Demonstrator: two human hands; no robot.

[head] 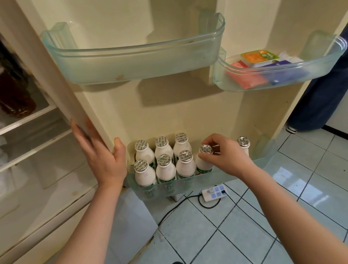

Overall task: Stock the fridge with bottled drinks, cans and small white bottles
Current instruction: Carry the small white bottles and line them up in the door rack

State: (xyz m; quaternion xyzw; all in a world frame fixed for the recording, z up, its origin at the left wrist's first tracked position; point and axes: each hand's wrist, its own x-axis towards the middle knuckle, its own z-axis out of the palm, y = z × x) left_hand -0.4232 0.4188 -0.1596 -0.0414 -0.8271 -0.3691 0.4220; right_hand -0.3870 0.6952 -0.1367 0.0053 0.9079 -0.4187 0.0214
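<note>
Stock: six small white bottles (165, 170) stood in two rows at the left of the lower door bin (197, 182); lone bottle (244, 143) at right.
Right hand (226, 158): pinched the seventh bottle (204, 164) by its neck, inside the bin.
Left hand (101, 160): flat on the door edge (72, 100), fingers straight.
Remaining: probably cans; none visible.

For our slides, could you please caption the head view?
Right hand grips a small white bottle in the lower door bin beside two rows of three; left hand rests on the fridge door.
</note>
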